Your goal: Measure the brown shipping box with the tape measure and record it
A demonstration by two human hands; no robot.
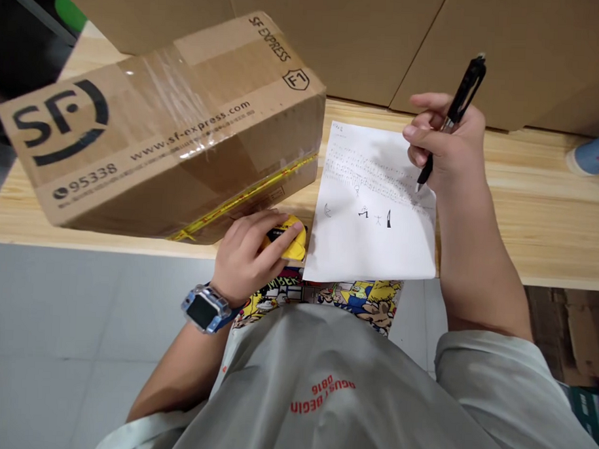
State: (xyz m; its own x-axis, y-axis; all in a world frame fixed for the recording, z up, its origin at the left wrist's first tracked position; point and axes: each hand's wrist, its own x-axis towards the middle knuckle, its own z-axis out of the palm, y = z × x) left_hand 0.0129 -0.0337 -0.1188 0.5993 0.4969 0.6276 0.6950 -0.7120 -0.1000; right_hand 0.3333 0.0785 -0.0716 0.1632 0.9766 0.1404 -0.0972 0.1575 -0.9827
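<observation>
My left hand (252,249), with a watch (205,309) on its wrist, is closed over a yellow and black tape measure (295,241) at the table's front edge. Fingers cover much of the case. In my right hand (452,141) is a black pen (465,93), gripped with its tip pointing down near the right side of a white sheet of paper (357,253). Rows of small handwriting and several little drawings mark the sheet, whose lower edge overhangs the table. Left of it lies a taped cardboard box (185,116) printed "SF EXPRESS".
A thin yellow strip with red marks (246,196) runs along the box's near side. Large cardboard boxes (325,42) stand behind, at the back of the wooden table (540,213). A blue cylindrical object (594,156) lies at the right edge. Below is a grey tiled floor (55,321).
</observation>
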